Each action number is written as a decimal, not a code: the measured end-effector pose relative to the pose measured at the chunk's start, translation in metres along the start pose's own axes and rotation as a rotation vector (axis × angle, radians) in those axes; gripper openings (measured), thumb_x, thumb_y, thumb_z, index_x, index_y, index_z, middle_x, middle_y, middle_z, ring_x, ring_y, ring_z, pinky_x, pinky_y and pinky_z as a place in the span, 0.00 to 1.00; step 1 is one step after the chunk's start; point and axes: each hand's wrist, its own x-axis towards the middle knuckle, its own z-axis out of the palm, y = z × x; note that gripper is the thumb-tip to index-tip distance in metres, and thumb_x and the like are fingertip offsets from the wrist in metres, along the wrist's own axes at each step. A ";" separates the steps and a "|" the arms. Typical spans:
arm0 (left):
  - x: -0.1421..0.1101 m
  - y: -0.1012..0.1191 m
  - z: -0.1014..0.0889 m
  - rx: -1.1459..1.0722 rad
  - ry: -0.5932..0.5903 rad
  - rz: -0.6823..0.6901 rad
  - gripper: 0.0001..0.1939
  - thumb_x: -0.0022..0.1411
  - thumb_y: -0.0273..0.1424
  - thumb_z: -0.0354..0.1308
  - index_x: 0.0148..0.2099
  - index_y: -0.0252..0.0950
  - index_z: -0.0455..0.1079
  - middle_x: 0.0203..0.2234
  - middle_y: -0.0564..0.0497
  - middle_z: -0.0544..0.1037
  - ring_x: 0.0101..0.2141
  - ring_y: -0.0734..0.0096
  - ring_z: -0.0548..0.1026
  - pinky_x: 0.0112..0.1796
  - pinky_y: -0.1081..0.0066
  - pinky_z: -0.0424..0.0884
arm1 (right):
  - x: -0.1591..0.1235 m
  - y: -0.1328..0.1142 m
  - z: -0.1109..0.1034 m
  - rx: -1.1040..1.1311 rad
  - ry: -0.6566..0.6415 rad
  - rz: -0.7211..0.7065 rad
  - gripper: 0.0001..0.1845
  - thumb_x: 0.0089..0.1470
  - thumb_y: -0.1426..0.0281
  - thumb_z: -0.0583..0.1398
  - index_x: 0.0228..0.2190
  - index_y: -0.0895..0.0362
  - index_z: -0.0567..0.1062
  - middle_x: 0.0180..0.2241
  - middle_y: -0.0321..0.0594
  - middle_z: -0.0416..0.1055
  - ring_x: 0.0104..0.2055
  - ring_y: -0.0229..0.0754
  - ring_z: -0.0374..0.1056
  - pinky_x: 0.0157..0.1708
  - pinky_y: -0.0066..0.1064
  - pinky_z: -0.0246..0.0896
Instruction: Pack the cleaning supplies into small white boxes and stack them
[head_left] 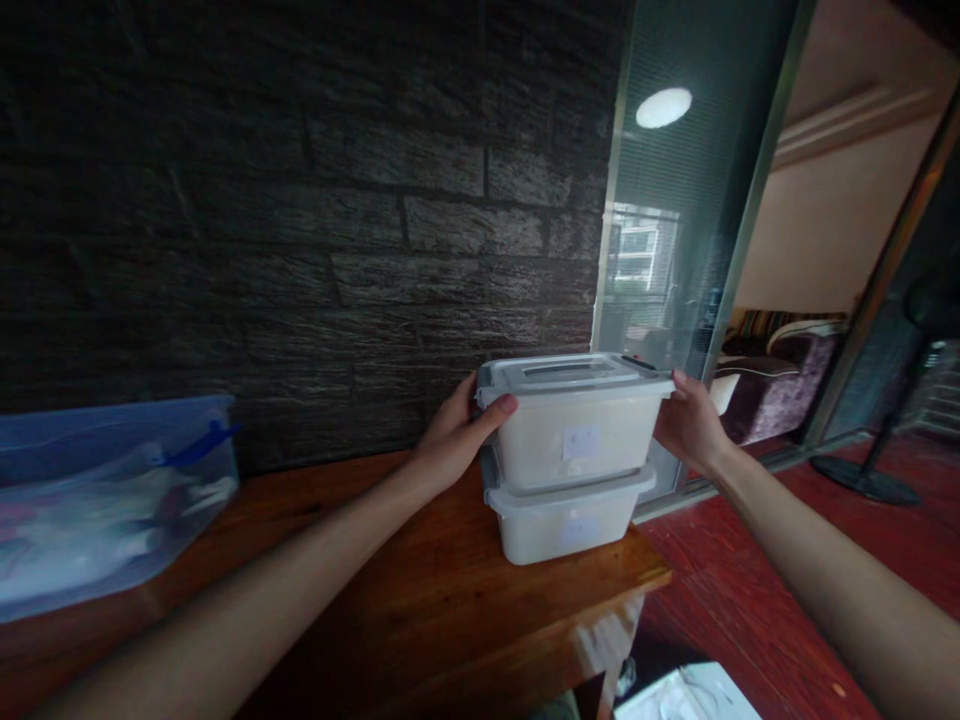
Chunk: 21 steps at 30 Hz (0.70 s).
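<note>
Two white lidded plastic boxes are stacked at the right end of a wooden table [450, 600]. My left hand [454, 435] grips the left side of the upper box [574, 425], thumb under its rim. My right hand [688, 425] holds the right side of the same box, fingers wrapped at the lid's edge. The lower box [562, 520] rests on the table beneath it. A small pale label shows on the front of each box.
A clear blue-tinted storage bin [105, 500] full of items sits at the table's left. A dark brick wall [300, 220] runs behind. To the right are a glass partition [675, 230], a red wooden floor [750, 620], a fan base [862, 480] and a sofa [780, 380].
</note>
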 end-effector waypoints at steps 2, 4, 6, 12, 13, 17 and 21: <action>-0.001 -0.001 0.000 0.019 -0.012 0.001 0.25 0.64 0.43 0.64 0.60 0.40 0.71 0.58 0.46 0.77 0.60 0.51 0.71 0.61 0.54 0.64 | 0.000 0.005 -0.003 0.009 0.003 0.001 0.26 0.57 0.48 0.58 0.53 0.46 0.75 0.56 0.34 0.77 0.65 0.57 0.64 0.64 0.57 0.57; -0.002 0.000 0.000 0.035 -0.029 -0.007 0.25 0.65 0.42 0.63 0.61 0.40 0.71 0.58 0.46 0.76 0.61 0.50 0.70 0.62 0.54 0.63 | 0.000 0.009 -0.004 0.014 0.009 -0.001 0.28 0.56 0.48 0.59 0.53 0.47 0.75 0.56 0.35 0.77 0.65 0.58 0.64 0.64 0.57 0.57; -0.003 0.001 0.001 0.048 -0.036 -0.008 0.26 0.65 0.42 0.63 0.62 0.40 0.70 0.59 0.45 0.76 0.61 0.50 0.70 0.62 0.54 0.63 | 0.000 0.011 -0.005 0.013 0.016 -0.004 0.29 0.55 0.47 0.59 0.53 0.47 0.75 0.56 0.35 0.77 0.65 0.59 0.65 0.64 0.58 0.56; -0.007 -0.002 0.002 0.073 0.007 0.010 0.28 0.64 0.41 0.65 0.62 0.39 0.69 0.60 0.45 0.75 0.61 0.50 0.70 0.63 0.55 0.61 | -0.003 0.015 -0.006 0.037 0.016 -0.032 0.28 0.55 0.48 0.59 0.53 0.47 0.76 0.57 0.34 0.76 0.66 0.59 0.63 0.64 0.58 0.55; -0.009 -0.002 0.003 0.082 0.014 0.014 0.28 0.64 0.41 0.65 0.63 0.39 0.68 0.60 0.45 0.75 0.61 0.51 0.70 0.63 0.55 0.61 | -0.003 0.015 -0.005 0.037 0.015 -0.037 0.29 0.55 0.48 0.59 0.53 0.47 0.76 0.57 0.34 0.75 0.66 0.59 0.62 0.64 0.59 0.55; -0.013 -0.003 0.007 0.108 0.056 0.040 0.29 0.63 0.40 0.66 0.63 0.39 0.67 0.62 0.46 0.73 0.63 0.52 0.67 0.64 0.58 0.59 | -0.006 0.016 -0.006 0.033 0.018 -0.040 0.29 0.54 0.47 0.59 0.53 0.46 0.76 0.58 0.33 0.75 0.66 0.60 0.62 0.64 0.60 0.54; -0.016 0.001 0.011 0.086 0.036 0.029 0.30 0.64 0.41 0.65 0.64 0.39 0.65 0.61 0.47 0.73 0.62 0.53 0.68 0.62 0.59 0.63 | -0.006 0.017 -0.007 0.062 0.000 -0.045 0.27 0.56 0.49 0.58 0.53 0.47 0.77 0.57 0.33 0.75 0.67 0.59 0.61 0.65 0.59 0.53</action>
